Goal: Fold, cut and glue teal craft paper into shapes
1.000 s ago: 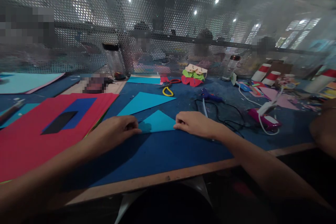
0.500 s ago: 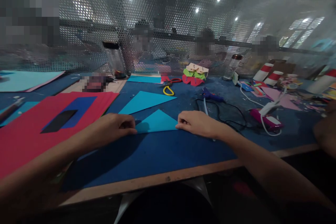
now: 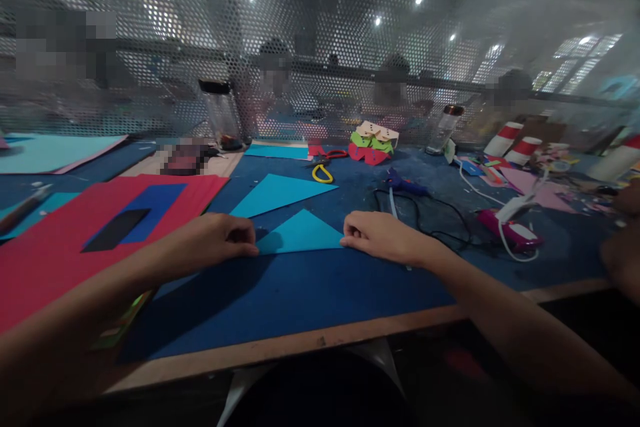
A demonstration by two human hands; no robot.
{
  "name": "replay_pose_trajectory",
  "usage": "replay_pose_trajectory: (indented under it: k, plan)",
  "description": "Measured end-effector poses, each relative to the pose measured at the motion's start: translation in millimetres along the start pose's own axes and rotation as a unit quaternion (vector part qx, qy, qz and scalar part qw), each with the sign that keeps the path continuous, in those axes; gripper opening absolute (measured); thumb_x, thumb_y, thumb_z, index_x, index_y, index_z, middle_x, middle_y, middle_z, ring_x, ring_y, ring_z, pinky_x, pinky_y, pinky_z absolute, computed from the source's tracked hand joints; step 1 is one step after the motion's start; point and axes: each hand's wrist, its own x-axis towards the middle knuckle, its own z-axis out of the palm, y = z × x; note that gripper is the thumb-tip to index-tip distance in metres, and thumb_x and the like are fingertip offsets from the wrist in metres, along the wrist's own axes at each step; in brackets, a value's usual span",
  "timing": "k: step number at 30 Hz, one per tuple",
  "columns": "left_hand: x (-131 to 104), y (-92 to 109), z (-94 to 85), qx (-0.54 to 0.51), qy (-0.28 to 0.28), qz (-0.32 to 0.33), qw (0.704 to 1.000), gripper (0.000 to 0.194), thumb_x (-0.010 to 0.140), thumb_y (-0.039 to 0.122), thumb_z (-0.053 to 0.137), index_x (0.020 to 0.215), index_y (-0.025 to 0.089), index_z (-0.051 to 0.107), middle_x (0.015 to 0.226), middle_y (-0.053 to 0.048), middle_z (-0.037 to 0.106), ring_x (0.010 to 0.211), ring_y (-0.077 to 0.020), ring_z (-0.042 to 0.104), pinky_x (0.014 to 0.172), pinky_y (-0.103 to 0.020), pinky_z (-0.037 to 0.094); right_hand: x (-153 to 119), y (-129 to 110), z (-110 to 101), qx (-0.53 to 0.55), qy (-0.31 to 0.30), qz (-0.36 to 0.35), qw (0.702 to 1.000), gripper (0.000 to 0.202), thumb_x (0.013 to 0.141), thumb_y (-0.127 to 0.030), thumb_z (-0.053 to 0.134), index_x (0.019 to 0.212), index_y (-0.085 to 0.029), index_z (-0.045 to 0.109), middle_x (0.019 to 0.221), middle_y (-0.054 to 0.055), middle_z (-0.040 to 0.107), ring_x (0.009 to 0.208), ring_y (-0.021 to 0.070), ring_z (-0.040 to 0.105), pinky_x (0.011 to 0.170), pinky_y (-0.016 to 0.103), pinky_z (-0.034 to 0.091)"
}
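A folded light-blue paper triangle (image 3: 303, 233) lies on the dark blue table with its long edge toward me. My left hand (image 3: 227, 239) has curled fingers pinching its left corner. At the right corner, the fingertips of my right hand (image 3: 373, 235) are closed on the paper, thumb and fingers pressed together. Just behind it lies a second light-blue paper triangle (image 3: 280, 193), touched by neither hand. The two corners under my fingertips are hidden.
Scissors (image 3: 323, 173) with yellow and red handles lie beyond the triangles. A blue glue gun (image 3: 405, 183) and a magenta one (image 3: 513, 233) with cords lie at right. Red paper sheets (image 3: 45, 267) cover the left. A perforated metal screen (image 3: 320, 27) stands behind. Another person's arm (image 3: 623, 247) shows at right.
Both hands stay at the triangle's corners, with the right fingertips slightly farther out. The whole view has shifted a little.
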Motion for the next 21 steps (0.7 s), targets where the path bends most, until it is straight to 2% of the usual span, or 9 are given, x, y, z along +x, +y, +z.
replay_pose_trajectory:
  k: [6, 15, 21]
  plan:
    - [-2.1, 4.6, -4.1, -0.002, -0.021, -0.016, 1.000, 0.029, 0.089, 0.045, 0.063, 0.083, 0.017, 0.069, 0.073, 0.002, 0.063, 0.070, -0.0152, 0.053, 0.061, -0.023, 0.034, -0.9, 5.4, 2.1, 0.001, 0.008, -0.009, 1.000, 0.019, 0.098, -0.038, 0.062, 0.091, -0.020, 0.062, 0.095, 0.003, 0.069, 0.079, 0.0162, 0.059, 0.066, 0.027, 0.035]
    - [2.3, -17.2, -6.8, -0.029, -0.041, 0.011, 0.999, 0.025, 0.083, 0.045, 0.070, 0.082, 0.021, 0.072, 0.073, 0.000, 0.068, 0.068, -0.0171, 0.058, 0.059, -0.025, 0.036, -4.8, 8.5, -0.8, 0.029, -0.007, -0.023, 0.999, 0.016, 0.099, -0.035, 0.060, 0.094, -0.020, 0.062, 0.100, 0.004, 0.067, 0.081, 0.0161, 0.058, 0.066, 0.027, 0.036]
    - [2.4, -17.9, -9.4, -0.037, -0.044, -0.004, 0.998, 0.024, 0.084, 0.045, 0.068, 0.083, 0.021, 0.073, 0.074, 0.002, 0.068, 0.069, -0.0169, 0.058, 0.061, -0.025, 0.037, -3.7, 7.7, -3.8, 0.052, -0.025, -0.013, 0.998, 0.015, 0.098, -0.035, 0.060, 0.094, -0.020, 0.062, 0.098, 0.003, 0.067, 0.081, 0.0159, 0.059, 0.065, 0.027, 0.037]
